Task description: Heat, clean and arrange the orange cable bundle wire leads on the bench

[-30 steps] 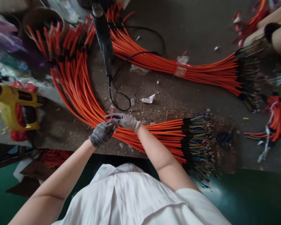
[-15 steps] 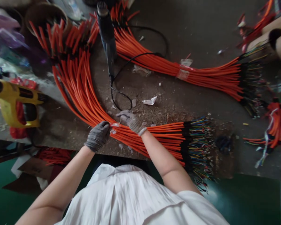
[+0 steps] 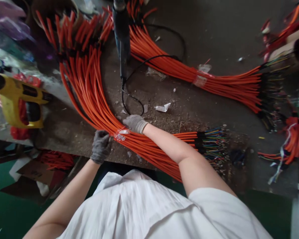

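Orange cable bundle (image 3: 149, 147) between left hand (image 3: 101, 147) and right hand (image 3: 135, 124), the latter newly curled, both grips unclear.

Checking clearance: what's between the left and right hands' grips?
The near orange cable bundle with its clear plastic wrap; shows in the head view.

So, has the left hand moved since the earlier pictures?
Yes. Judged against the white scrap lying beyond the orange cable bundle, the left hand has shifted leftward, farther from it.
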`<state>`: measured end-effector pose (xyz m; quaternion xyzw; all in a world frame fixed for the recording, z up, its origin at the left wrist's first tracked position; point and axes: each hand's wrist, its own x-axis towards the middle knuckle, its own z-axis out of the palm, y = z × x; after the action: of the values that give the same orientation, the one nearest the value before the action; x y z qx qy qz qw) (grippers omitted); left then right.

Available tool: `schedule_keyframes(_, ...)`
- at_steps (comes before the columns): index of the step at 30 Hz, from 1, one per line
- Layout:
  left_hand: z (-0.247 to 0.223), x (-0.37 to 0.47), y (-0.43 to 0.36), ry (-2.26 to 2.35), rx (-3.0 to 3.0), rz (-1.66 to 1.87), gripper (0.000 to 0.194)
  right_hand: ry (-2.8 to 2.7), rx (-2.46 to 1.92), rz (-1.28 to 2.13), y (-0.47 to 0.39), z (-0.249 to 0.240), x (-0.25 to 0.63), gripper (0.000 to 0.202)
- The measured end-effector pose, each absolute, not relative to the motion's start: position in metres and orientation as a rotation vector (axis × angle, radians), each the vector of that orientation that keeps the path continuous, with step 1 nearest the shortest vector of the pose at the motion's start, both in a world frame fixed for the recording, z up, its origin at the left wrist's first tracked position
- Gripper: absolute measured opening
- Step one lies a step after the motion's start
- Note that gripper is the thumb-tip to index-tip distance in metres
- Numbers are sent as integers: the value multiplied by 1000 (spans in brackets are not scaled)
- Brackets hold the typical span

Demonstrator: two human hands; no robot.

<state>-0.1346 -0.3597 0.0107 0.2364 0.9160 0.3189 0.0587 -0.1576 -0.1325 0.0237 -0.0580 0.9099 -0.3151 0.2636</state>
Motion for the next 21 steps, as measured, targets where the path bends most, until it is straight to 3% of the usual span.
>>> schedule_keyframes(4,13,-116,-367,2648,507,1162,39,2433,97,-1017,-125,-2,-147,12)
schedule_keyframes(8,27,-129,-338,1870,-52,1858,46,2344,324,-1399,-137,-4,-141,23)
schedule_keyframes(11,35,-137,-316,1411,-361,2067,51,2178,590,-1703,-157,1,-151,32)
schedule_keyframes(16,20,-118,-322,1546,-410,2068,56,1751,1037,-1808,-170,-15,-190,44)
schedule_keyframes(21,10,-122,-341,1670,-392,1999,60,1996,883,-1715,-165,-28,-183,42)
